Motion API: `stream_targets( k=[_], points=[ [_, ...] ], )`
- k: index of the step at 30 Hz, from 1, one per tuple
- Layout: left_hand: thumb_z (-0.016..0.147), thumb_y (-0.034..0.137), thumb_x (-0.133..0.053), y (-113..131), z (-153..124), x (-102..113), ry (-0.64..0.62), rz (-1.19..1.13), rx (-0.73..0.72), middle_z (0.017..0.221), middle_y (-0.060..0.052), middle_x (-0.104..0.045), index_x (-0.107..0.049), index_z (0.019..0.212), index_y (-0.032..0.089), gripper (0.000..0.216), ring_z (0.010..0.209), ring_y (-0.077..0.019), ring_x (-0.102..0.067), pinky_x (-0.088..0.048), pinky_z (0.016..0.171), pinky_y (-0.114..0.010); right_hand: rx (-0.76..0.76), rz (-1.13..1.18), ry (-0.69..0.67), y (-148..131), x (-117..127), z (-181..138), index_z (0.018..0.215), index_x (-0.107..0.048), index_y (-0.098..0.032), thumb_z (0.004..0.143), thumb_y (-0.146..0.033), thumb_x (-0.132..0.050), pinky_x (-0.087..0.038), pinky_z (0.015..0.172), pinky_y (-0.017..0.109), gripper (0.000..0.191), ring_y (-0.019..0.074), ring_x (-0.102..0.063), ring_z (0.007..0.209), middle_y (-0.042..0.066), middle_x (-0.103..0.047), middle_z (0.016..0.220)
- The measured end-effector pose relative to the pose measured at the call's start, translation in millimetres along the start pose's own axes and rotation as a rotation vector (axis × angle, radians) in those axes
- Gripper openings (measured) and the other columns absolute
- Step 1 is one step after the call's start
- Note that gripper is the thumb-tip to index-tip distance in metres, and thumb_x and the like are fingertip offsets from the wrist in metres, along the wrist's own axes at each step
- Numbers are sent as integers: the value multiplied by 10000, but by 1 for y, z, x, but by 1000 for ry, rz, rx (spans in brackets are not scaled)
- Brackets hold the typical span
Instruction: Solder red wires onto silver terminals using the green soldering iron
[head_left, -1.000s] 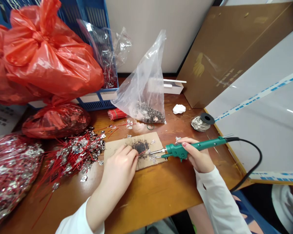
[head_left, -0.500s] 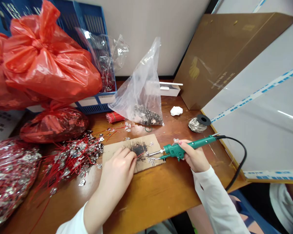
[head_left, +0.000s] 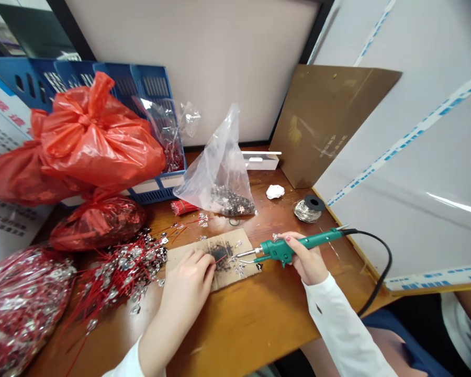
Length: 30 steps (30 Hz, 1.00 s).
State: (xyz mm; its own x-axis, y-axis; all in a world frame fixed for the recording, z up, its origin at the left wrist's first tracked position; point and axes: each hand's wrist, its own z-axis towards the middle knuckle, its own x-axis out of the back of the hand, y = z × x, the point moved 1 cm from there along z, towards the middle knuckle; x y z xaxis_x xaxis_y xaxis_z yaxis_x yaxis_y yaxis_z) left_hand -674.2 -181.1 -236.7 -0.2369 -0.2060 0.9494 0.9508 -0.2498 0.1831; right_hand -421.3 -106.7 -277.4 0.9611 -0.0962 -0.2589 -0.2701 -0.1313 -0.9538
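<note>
My right hand (head_left: 308,259) is closed around the green soldering iron (head_left: 284,250), whose metal tip points left over a piece of cardboard (head_left: 235,238) with a black scorched patch. In my left hand (head_left: 192,272), the pinched fingers hold a short red wire (head_left: 221,258); its far end lies close to the iron's tip, and I cannot tell whether they touch. Small metal tabs (head_left: 240,269) lie on the cardboard beside the tip. Left of my left hand spreads a pile of red wires with metal tabs (head_left: 118,277).
A solder wire spool (head_left: 309,208) and white crumpled lump (head_left: 275,191) stand at the right. Behind are a clear bag of dark parts (head_left: 227,196), a red wire bundle (head_left: 183,207), a blue crate (head_left: 153,195) and red bags (head_left: 102,141). A black cord (head_left: 384,251) trails from the iron.
The camera view has tilted up, showing more of the wall. Both hands keep their grips, and the iron's tip stays near the wire end over the cardboard.
</note>
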Motion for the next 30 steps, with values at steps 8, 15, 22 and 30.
stream_targets(
  k=[8,15,22,30],
  points=[
    [907,171,-480,-2,3,-7,-58,-52,32,864,-51,-705,-647,812,202,194,859,-224,-648,-502,733,-333,73,4,13,-1,-2,0,694,-743,-160,590,-471,-819,-307,320,213,336,111,-485,414,60,-698,632],
    [920,226,-419,-8,2,-13,-76,-106,29,863,-60,-684,-618,807,210,230,879,-252,-640,-471,748,-349,97,30,34,5,-2,5,677,-722,-159,595,-477,-801,-295,323,207,338,111,-479,422,49,-669,596],
    [914,307,-422,-20,4,-21,16,-131,-18,824,-45,-674,-618,781,228,249,805,-251,-651,-449,692,-343,126,16,53,5,-6,9,652,-692,-160,578,-540,-789,-279,322,211,399,112,-455,413,35,-619,552],
    [921,206,-452,-5,3,-13,-74,-72,56,875,-68,-675,-619,818,199,197,891,-257,-636,-461,743,-348,49,17,-46,1,-2,-1,753,-710,-185,518,-446,-868,-342,355,205,386,127,-529,483,39,-682,679]
  ],
)
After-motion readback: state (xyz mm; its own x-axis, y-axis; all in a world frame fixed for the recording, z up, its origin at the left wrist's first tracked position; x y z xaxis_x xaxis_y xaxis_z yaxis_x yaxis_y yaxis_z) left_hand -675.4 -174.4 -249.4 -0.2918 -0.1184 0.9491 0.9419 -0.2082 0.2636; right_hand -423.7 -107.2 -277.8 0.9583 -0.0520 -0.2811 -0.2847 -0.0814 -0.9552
